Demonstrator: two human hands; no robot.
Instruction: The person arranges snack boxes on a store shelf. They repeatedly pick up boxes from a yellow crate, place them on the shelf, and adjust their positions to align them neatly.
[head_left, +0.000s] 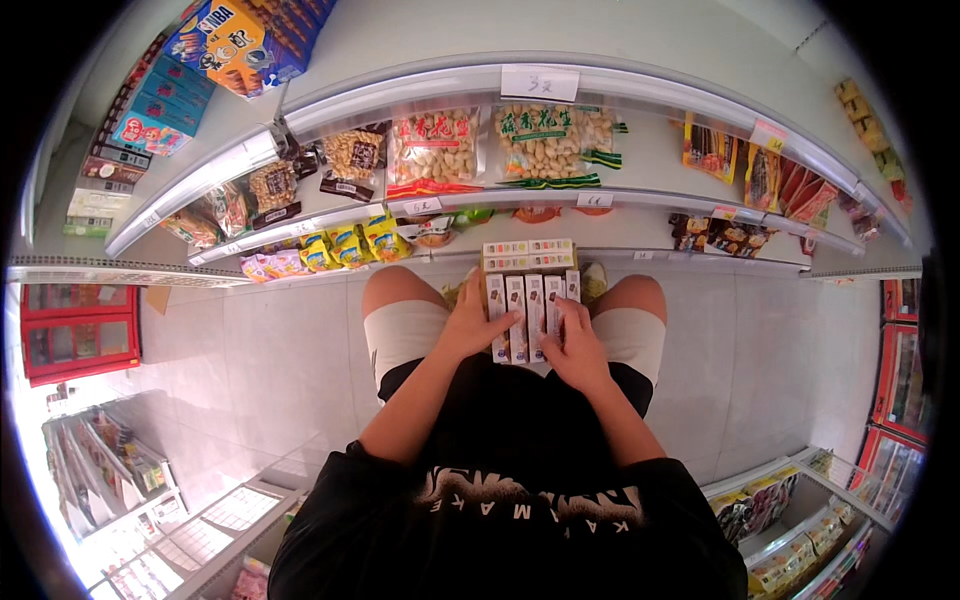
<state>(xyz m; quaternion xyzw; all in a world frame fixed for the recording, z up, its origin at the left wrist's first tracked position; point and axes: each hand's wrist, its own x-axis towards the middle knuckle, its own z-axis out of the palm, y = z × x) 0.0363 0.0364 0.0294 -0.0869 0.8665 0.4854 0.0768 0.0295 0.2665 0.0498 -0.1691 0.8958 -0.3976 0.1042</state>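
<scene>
A group of narrow white snack boxes (534, 311) stands in a row between my knees, with more boxes (528, 255) of white and yellow print at the far end. My left hand (478, 319) lies along the left side of the row, its thumb over the tops of the boxes. Near the right part of the row, my right hand (577, 341) has its fingertips on one of the boxes. Whether either hand grips a box firmly is hard to tell. The undersides of the boxes are hidden.
Store shelves curve ahead, holding bagged peanuts (435, 150), yellow snack packets (349, 244) and hanging-style pouches (709, 150). Snack cartons (240, 45) stand at upper left. Red-framed cabinets (79, 330) are at the far left and right. Lower racks (795, 540) stand behind me on both sides.
</scene>
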